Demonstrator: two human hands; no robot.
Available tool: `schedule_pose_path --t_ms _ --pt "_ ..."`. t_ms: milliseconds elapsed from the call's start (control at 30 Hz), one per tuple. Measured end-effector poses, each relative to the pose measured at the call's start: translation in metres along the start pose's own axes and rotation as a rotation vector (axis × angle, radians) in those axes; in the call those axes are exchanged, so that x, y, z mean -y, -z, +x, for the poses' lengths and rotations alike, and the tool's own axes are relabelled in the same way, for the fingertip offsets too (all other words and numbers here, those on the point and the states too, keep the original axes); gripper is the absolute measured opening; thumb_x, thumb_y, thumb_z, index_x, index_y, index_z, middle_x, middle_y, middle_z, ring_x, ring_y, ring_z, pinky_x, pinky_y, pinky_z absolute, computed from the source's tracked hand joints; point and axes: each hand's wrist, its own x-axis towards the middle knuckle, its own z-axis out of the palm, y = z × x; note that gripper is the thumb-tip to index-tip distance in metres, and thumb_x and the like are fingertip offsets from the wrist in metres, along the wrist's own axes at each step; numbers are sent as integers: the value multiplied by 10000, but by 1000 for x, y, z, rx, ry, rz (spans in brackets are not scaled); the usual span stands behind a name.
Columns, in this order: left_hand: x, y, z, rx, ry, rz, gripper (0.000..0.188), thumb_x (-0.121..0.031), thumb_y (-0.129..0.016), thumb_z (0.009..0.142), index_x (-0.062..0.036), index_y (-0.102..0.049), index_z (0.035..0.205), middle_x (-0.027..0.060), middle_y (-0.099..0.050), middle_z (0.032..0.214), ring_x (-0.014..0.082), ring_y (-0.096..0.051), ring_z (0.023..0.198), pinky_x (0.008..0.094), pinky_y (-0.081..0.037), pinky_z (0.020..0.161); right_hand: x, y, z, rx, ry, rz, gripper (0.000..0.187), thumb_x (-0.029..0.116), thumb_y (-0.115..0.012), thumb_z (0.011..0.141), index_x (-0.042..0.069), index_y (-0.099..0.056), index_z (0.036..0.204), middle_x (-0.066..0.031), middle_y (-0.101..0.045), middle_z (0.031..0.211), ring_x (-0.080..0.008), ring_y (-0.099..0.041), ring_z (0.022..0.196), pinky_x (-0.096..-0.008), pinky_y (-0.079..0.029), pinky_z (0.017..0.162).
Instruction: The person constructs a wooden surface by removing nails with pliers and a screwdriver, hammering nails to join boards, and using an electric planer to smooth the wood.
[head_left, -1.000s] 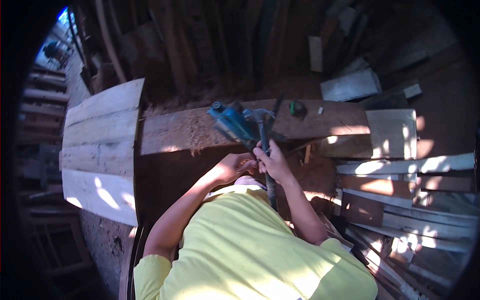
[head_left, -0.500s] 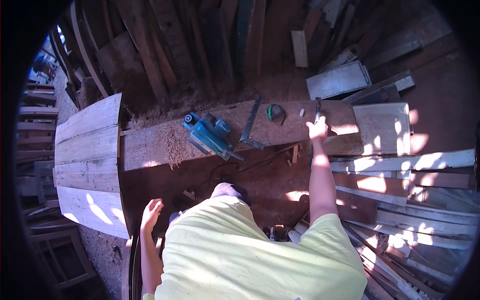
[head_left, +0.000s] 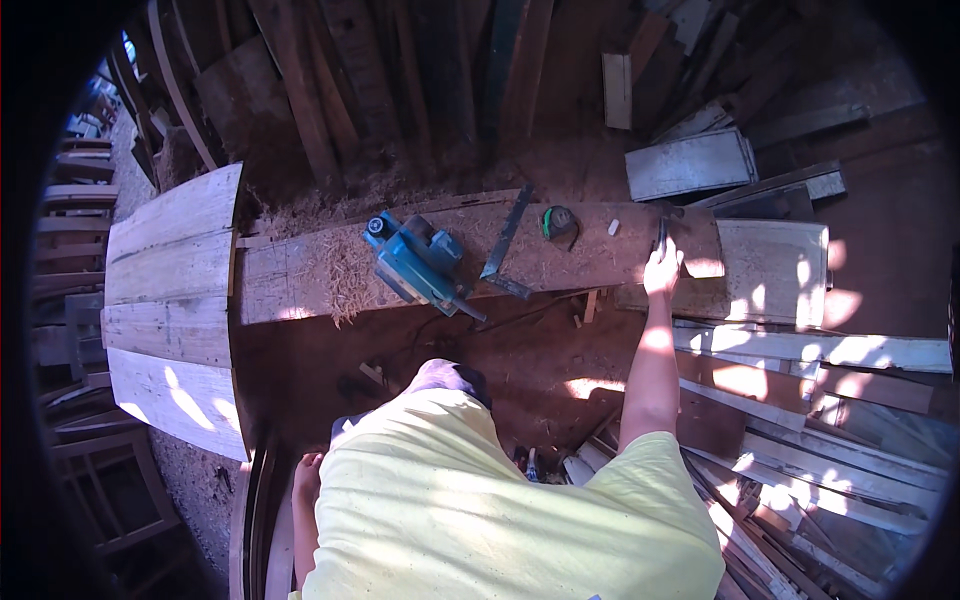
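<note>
My right hand (head_left: pixel 662 270) is closed around the handle of a hammer (head_left: pixel 662 235), its dark head over the right end of a long wooden plank (head_left: pixel 625 265). Just left of it on the plank lie a small white block (head_left: pixel 613 227), a round black and green tape measure (head_left: pixel 559 224) and a dark metal try square (head_left: pixel 508 235). A blue electric hand planer (head_left: pixel 420 262) rests farther left among wood shavings (head_left: pixel 350 270). My left hand (head_left: pixel 308 475) hangs low beside my body, partly hidden by my shirt; its fingers do not show clearly.
Wide pale boards (head_left: pixel 170 270) stand at the left. Stacked planks (head_left: pixel 860 350) crowd the right side, and tall timber (head_left: pixel 320 90) leans along the back. White boxlike pieces (head_left: pixel 690 167) lie beyond the bench plank. A cord (head_left: pixel 430 325) runs below the planer.
My right hand has shifted right with the hammer, and its head has turned to show more of its width. My left hand has dropped back toward my side. The view has shifted slightly.
</note>
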Motion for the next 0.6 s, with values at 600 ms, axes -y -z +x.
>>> schedule_pose_path --t_ms 600 --pt "-77 5 13 44 -232 -99 254 -229 -662 1084 -30 -720 1231 70 -755 1004 137 -708 881 306 -559 782 36 -36 -47 -32 61 -42 375 215 -675 975 122 -675 1338 -185 -610 1182 -425 -663 1093 -543 -555 918"
